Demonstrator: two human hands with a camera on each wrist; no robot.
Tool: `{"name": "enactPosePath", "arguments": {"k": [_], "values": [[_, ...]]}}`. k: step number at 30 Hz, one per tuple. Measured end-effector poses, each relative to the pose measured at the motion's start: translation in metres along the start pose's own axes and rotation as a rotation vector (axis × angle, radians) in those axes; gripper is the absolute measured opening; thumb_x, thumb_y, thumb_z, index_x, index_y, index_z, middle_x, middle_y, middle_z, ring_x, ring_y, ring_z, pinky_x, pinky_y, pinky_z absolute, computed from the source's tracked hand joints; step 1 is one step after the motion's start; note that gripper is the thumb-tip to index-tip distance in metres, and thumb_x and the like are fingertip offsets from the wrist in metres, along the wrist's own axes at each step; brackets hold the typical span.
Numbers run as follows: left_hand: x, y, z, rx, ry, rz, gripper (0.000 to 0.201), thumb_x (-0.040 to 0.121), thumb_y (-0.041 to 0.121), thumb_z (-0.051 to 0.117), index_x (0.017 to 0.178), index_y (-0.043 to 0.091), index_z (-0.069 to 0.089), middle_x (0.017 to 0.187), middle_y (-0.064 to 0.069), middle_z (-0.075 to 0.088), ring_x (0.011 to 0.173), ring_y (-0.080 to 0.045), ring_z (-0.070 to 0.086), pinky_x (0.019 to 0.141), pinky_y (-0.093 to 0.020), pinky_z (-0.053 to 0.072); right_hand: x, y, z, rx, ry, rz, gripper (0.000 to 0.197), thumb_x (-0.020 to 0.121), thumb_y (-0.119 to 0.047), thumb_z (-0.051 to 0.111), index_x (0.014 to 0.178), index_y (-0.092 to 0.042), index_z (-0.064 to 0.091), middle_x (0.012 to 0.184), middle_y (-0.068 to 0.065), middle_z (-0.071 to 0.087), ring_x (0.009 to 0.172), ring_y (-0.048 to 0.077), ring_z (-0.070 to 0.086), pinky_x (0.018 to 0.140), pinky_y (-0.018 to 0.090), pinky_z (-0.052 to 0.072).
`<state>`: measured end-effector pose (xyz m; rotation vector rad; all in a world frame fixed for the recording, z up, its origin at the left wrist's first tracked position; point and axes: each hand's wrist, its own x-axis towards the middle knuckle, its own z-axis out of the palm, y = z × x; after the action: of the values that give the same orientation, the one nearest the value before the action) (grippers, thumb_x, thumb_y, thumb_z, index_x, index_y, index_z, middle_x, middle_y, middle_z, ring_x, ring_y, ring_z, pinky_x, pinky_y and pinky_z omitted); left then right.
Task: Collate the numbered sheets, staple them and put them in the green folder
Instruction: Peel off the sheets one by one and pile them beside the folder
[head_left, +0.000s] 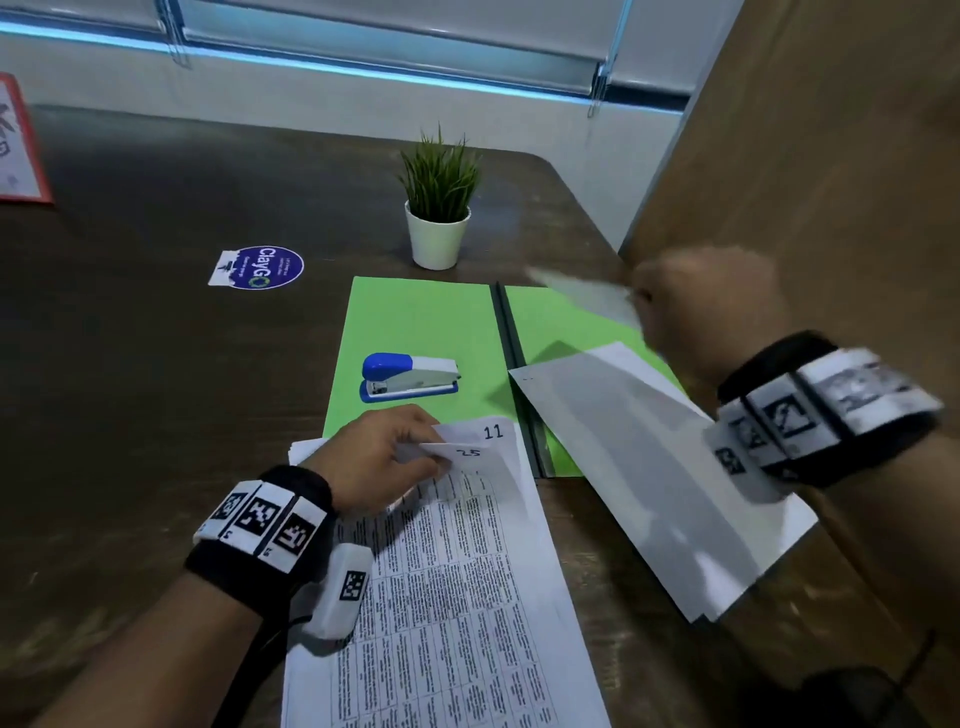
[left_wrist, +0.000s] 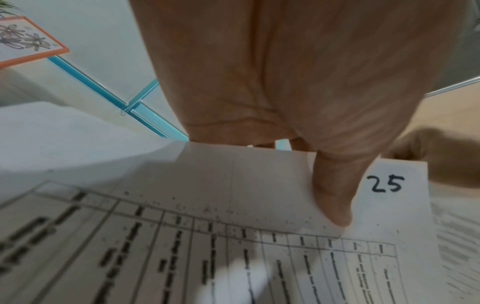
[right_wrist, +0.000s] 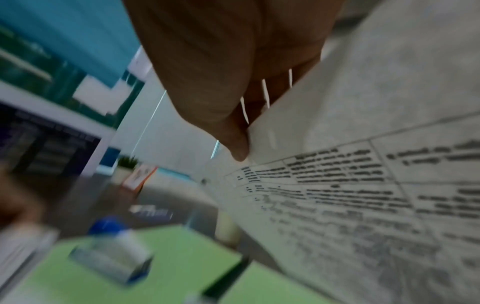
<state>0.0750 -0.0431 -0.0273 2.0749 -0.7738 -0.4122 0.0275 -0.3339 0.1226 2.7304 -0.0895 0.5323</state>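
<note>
Your stack of numbered sheets (head_left: 441, 597) lies at the near edge of the table (head_left: 130, 364), its far end overlapping the near edge of the green folder (head_left: 415, 322). Your left hand (head_left: 379, 457) sits on the stack's far end, fingers curled under lifted corners: the sheet marked 25 (left_wrist: 384, 205) is pinched under your thumb (left_wrist: 335, 195), and the sheet marked 11 (head_left: 488, 434) curls up just behind it.

Your right hand (head_left: 711, 306) is clenched around several loose sheets (head_left: 649, 467), held tilted in the air over the folder's right half and the table's near right area (hand blurred in the head view; the right wrist view shows fingers (right_wrist: 233, 127) clamped on the sheets' edge, printed tables facing down).

The folder lies open and flat mid-table, dark spine running near to far. The blue-and-white stapler (head_left: 410, 376) rests on its left half, closed, just beyond the stack.

Behind the folder's far edge stands a small potted grass plant (head_left: 439, 208). A round ClayGo sticker (head_left: 260, 267) sits left of it. An orange-framed card (head_left: 21, 140) lies at the far left edge.
</note>
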Motion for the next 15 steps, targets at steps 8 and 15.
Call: {"name": "enactPosePath", "arguments": {"k": [8, 15], "values": [[0.000, -0.002, -0.001, -0.041, -0.097, 0.010, 0.011, 0.083, 0.020, 0.080, 0.081, 0.030, 0.082, 0.119, 0.019, 0.060, 0.101, -0.005, 0.065, 0.085, -0.037, 0.058, -0.038, -0.062, 0.088, -0.029, -0.521, -0.081, 0.024, 0.095, -0.022, 0.044, 0.109, -0.016, 0.063, 0.109, 0.007, 0.067, 0.100, 0.029, 0.064, 0.075, 0.032, 0.046], [-0.001, -0.005, -0.002, 0.018, -0.073, 0.015, 0.015, 0.080, 0.023, 0.083, 0.082, 0.038, 0.081, 0.131, 0.026, 0.050, 0.115, 0.004, 0.057, 0.096, -0.030, 0.053, -0.033, -0.069, 0.110, 0.106, -0.602, 0.073, 0.029, 0.091, -0.030, 0.053, 0.113, -0.012, 0.060, 0.111, 0.009, 0.064, 0.102, 0.031, 0.062, 0.074, 0.032, 0.042]]}}
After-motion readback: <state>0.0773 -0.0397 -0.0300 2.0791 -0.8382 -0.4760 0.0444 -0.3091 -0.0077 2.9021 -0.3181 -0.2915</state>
